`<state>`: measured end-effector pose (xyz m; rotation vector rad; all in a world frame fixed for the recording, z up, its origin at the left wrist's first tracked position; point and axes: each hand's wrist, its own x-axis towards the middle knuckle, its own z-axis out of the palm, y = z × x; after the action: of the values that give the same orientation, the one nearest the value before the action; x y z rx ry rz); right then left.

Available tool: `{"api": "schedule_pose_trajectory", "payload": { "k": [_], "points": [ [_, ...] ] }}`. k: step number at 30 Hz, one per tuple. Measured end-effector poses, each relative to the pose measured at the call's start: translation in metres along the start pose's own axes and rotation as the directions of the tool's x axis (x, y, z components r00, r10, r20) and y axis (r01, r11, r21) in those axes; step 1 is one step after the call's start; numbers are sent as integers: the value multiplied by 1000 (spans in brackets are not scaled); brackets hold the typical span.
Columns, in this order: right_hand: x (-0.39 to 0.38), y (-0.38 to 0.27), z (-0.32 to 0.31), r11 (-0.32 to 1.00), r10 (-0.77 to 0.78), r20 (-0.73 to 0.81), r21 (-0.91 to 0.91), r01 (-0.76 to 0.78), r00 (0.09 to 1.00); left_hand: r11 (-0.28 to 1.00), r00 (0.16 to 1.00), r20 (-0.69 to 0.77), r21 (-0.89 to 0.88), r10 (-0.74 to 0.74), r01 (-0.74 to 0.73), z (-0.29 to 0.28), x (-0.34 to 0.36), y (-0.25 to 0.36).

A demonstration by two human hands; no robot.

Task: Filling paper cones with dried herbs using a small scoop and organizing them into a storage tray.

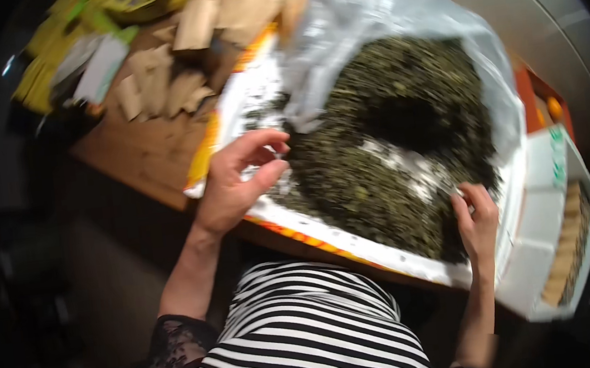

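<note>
A big heap of dried dark-green leaves (353, 192) lies in a shallow white-lined box (390, 263) with a yellow and orange outer edge. In the heap's middle is a dark hollow, with a pale patch just below it. Over the left side of the box I hold my left hand (227, 187), thumb and fingers curved but apart, with nothing visible between them. My right hand (480, 218) is at the heap's right edge, its thumb and fingers drawn together. Whatever is in that pinch, if anything, is too small and blurred to make out.
Clear plastic sheeting (326, 33) is bunched along the box's back. Brown paper packets (197, 18) lie on the wooden table (137, 154) at the far left, beside yellow-green packaging (55, 58). On the right stands a white carton (532, 249) with a row of brown packets.
</note>
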<state>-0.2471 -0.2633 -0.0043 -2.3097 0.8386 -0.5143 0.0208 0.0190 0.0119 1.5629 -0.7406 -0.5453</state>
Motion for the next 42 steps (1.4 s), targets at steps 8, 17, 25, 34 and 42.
{"api": "schedule_pose_trajectory", "payload": {
  "k": [8,17,25,34,42],
  "points": [
    [-4,23,19,1000,9,-2,10,-9,1000,934,823,-548,351,151,62,-117,-9,-66],
    [-12,24,21,973,166,-92,177,-148,982,522,794,-542,777,275,350,-217,87,-100],
    [-10,26,29,962,135,-153,256,-93,979,427,863,-480,821,156,379,-225,112,-102],
    [-11,18,20,867,284,-145,461,-189,948,774,876,-426,624,226,103,-147,46,-29],
    [-3,-44,25,798,89,-104,603,-9,991,810,969,148,532,197,-246,-18,3,-2]
  ]
}}
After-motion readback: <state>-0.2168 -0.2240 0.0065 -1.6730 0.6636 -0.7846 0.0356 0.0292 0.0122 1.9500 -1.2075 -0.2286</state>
